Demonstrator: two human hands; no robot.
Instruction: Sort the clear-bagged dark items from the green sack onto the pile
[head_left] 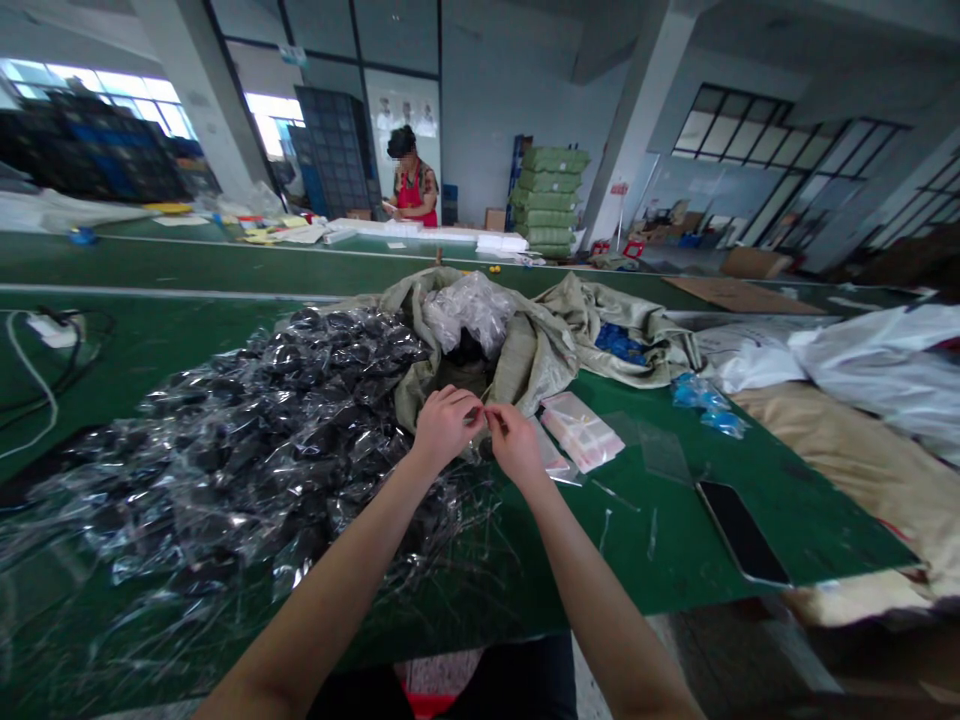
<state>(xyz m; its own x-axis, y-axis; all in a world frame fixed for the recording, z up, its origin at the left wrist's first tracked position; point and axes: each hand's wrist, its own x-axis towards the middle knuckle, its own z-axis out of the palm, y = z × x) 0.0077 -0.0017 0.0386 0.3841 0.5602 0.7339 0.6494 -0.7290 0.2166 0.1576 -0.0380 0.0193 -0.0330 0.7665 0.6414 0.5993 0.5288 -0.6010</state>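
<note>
My left hand (448, 425) and my right hand (513, 440) meet in front of the open sack, thumbs and fingers pinched close together. What they pinch is too small to make out; a bit of clear film and something dark show just below the fingers. A large heap of dark items in clear plastic wrappers (300, 430) spreads to the left of my hands. Behind them lies an olive woven sack (536, 355) with crumpled clear plastic (472, 310) at its mouth. Stacks of flat clear bags (583, 430) rest just right of my right hand.
A phone (742, 532) lies on the green table (637, 580) at the right. Small blue wrapped items (709, 403) and a second sack (652, 345) with blue contents are farther back. White and tan sacks (862, 450) line the right edge. A person (414, 190) stands beyond the tables.
</note>
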